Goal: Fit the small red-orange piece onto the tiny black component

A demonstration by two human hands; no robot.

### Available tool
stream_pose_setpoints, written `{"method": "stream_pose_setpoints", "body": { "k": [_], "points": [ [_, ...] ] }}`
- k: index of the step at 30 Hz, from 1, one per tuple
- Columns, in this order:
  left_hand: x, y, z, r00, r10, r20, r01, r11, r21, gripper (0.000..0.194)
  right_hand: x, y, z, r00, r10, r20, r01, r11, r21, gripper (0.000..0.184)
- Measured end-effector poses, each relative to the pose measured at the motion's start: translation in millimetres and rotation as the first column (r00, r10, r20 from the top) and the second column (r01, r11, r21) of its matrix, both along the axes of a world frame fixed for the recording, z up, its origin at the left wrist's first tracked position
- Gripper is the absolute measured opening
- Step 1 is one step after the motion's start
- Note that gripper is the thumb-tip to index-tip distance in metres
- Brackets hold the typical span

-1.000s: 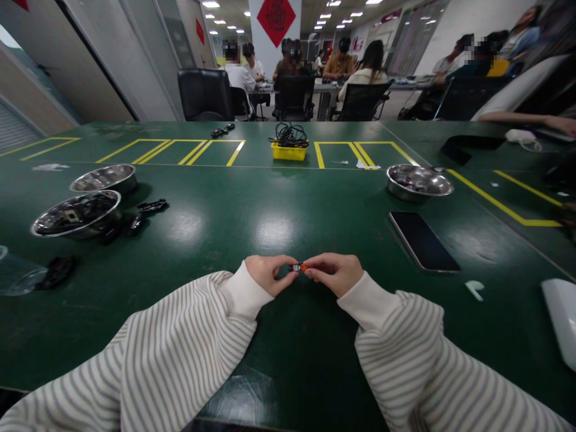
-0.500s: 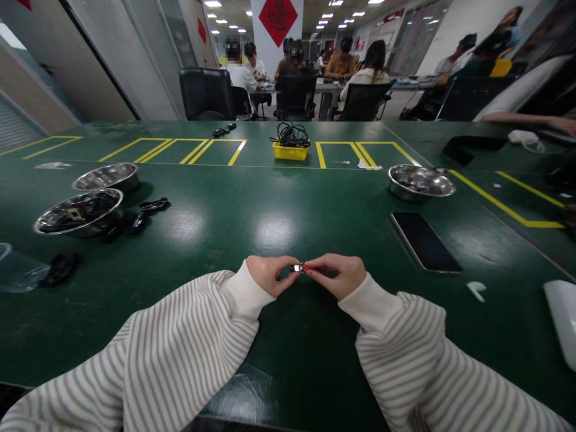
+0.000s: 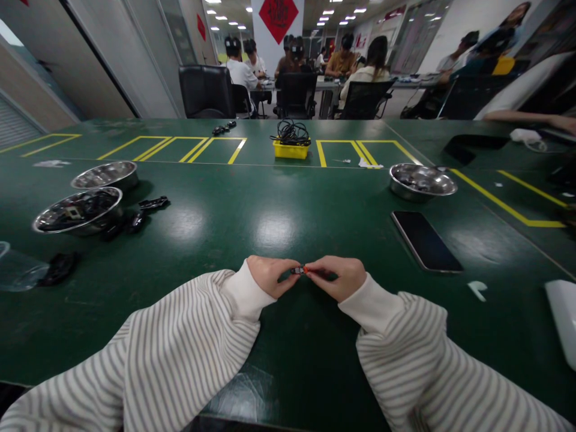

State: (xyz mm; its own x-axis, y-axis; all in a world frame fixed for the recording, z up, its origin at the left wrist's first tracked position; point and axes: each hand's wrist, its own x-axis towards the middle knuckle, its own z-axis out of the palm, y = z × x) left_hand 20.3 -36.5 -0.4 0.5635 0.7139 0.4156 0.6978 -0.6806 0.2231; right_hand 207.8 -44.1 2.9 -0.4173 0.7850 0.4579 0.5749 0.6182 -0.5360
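Note:
Between my two hands, just above the green table (image 3: 216, 222), is a small black and silver part with an orange-red end (image 3: 299, 270). My left hand (image 3: 271, 275) pinches its dark left end between thumb and forefinger. At the orange-red end, my right hand (image 3: 341, 276) closes in a pinch with thumb and forefinger. The part is too small to name its kind, and the fingertips cover both its ends. Both wrists come out of striped sleeves with white cuffs.
On the left stand two steel bowls (image 3: 117, 210), the nearer holding black parts, with loose black pieces (image 3: 153, 204) and a clear plastic cup (image 3: 20, 273). To the right are a steel bowl (image 3: 420, 193), a phone (image 3: 425, 241) and an earbud (image 3: 477, 290). A yellow bin (image 3: 290, 150) holds cables.
The small part has tilted slightly between my fingers, and its bright silver face looks darker now. Both hands stay in nearly the same place.

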Motion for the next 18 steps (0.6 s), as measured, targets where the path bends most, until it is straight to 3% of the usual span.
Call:
{"method": "stream_pose_setpoints", "body": {
  "k": [9,14,18],
  "points": [
    [0.1,0.9,-2.1,0.998,-0.027,0.059,0.027,1.000,-0.001,0.022,1.2,2.9,-1.7,0.994,0.080,-0.081,-0.076,0.996,0.044,0.011],
    [-0.7,2.9,-0.7,0.994,0.001,0.111,0.008,0.997,-0.080,0.024,0.2,1.6,0.8,0.979,0.072,-0.188,-0.087,0.993,-0.073,0.011],
    [-0.3,3.1,1.4,0.991,-0.003,0.134,0.017,0.995,-0.103,0.025,-0.7,0.4,-2.4,0.955,-0.021,-0.294,-0.071,0.952,-0.297,0.014]
  ]
}}
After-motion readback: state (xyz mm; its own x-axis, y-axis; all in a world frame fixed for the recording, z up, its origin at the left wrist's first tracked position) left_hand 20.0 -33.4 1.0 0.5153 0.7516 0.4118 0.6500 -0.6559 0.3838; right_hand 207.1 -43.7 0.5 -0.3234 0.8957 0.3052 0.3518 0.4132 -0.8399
